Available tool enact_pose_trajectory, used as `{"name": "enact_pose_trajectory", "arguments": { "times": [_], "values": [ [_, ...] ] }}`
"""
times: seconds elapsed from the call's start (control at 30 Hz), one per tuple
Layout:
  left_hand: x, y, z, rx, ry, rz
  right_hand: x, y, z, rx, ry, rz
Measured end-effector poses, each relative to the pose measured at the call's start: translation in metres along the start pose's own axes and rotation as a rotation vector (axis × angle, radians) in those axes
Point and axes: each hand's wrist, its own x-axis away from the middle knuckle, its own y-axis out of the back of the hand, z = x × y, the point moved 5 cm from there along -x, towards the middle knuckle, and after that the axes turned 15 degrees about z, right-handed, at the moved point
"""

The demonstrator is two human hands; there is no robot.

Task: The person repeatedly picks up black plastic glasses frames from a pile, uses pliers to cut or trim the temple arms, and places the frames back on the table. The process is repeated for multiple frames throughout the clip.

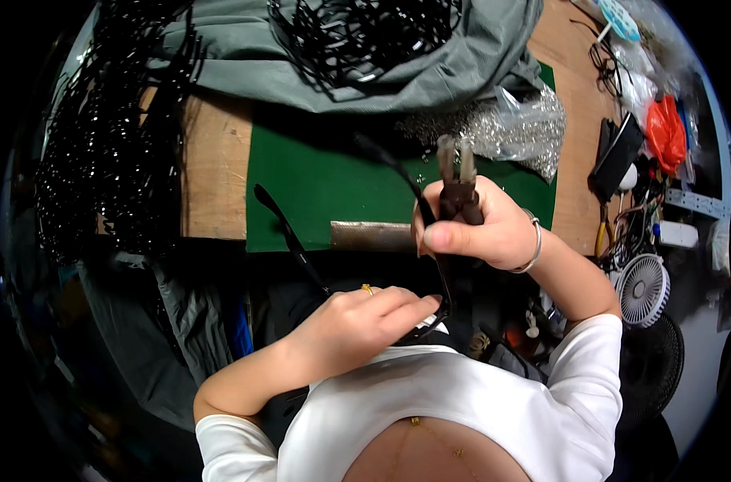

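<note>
Close to my chest, my left hand (364, 325) is closed on a black eyeglass frame (289, 233), whose temples point away from me. Its lens rims are mostly hidden behind my fingers. My right hand (498, 226) grips a pair of pliers (459, 193), jaws up and slightly apart with nothing between them. The same hand's thumb and fingers also pinch the right temple of the frame. Beyond lies a green mat (325, 173) with a metal strip (369, 234) at its near edge. A clear bag of small silvery parts (526, 128) sits on its far right.
Many black eyeglass frames (108, 169) are heaped at the left. More black frames (365, 40) lie on grey sheeting (237, 76) at the back. On the right are a dark phone-like slab (616, 157), a red plastic bag (667, 132) and a small white fan (643, 289).
</note>
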Motion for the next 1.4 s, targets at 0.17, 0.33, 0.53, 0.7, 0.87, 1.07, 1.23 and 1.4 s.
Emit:
{"name": "enact_pose_trajectory", "arguments": {
  "times": [0.17, 0.33, 0.53, 0.7, 0.87, 1.07, 1.23, 1.4],
  "values": [
    [0.009, 0.044, 0.039, -0.051, 0.195, 0.011, 0.003, 0.017, 0.008, 0.348, -0.087, -0.27],
    [0.022, 0.089, 0.109, -0.219, 0.522, 0.108, 0.015, 0.02, -0.007, 0.304, 0.001, -0.425],
    [-0.03, 0.139, 0.067, -0.218, 0.332, -0.287, 0.038, 0.017, -0.017, 0.381, -0.114, -0.454],
    [-0.105, 0.139, 0.107, -0.898, 0.398, -0.363, 0.035, 0.006, -0.015, 0.604, -0.019, -0.347],
    [-0.103, 0.194, 0.096, 0.262, 0.097, -0.218, 0.055, 0.012, -0.029, 0.596, -0.114, -0.415],
    [-0.055, 0.162, 0.039, 0.999, -0.039, -0.357, 0.047, 0.007, -0.033, 1.112, -0.023, -0.353],
    [-0.001, 0.106, 0.006, 1.298, -0.245, -0.442, 0.042, 0.007, -0.034, 1.407, -0.279, -0.431],
    [0.017, 0.032, 0.005, 0.883, 0.234, -0.5, 0.055, 0.009, -0.019, 1.296, -0.236, -0.506]
  ]
}}
